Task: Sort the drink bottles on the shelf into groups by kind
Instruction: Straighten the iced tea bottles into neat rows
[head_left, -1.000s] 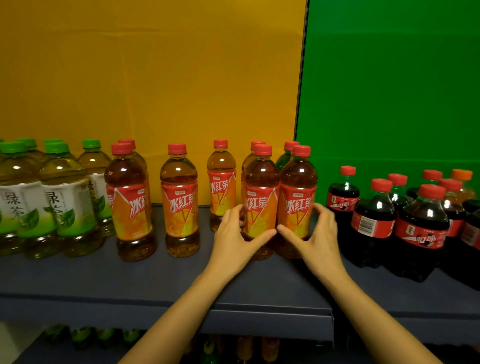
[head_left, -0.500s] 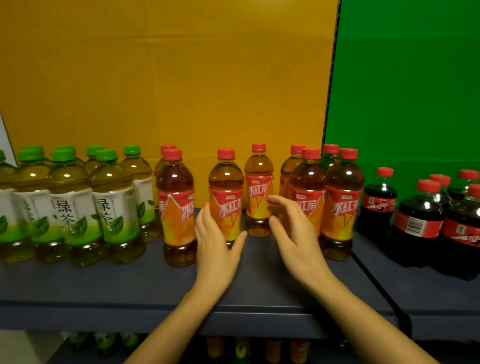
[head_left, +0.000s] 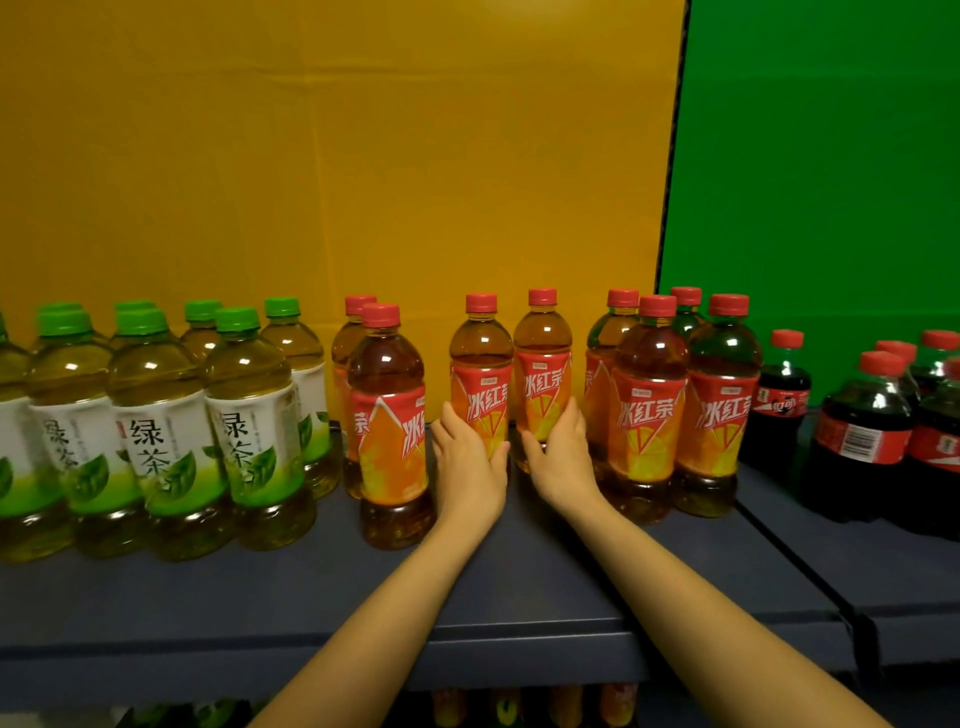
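On the shelf (head_left: 519, 613), the left hand (head_left: 470, 465) and right hand (head_left: 561, 457) have shifted over from the tight cluster of iced tea bottles (head_left: 670, 415) they cupped a second ago and now wrap the two loose ones in the middle. The left hand curls around the lower body of the left middle bottle (head_left: 480, 384), thumb toward the gap; the right hand holds the right middle bottle (head_left: 543, 379) the same way. How firmly each grips I cannot quite tell, since the fingers go behind the bottles.

Both bottles stand upright, just beside each other, with bare shelf between them and the front-left iced tea bottle (head_left: 387, 415). Green tea bottles (head_left: 156, 426) are packed at the left, cola bottles (head_left: 862, 426) at the right past the shelf seam, so the three kinds already sit apart.

By my reading the sort is nearly done; what remains is closing the gaps inside the iced tea group, most likely by sliding this pair toward a neighbouring cluster.
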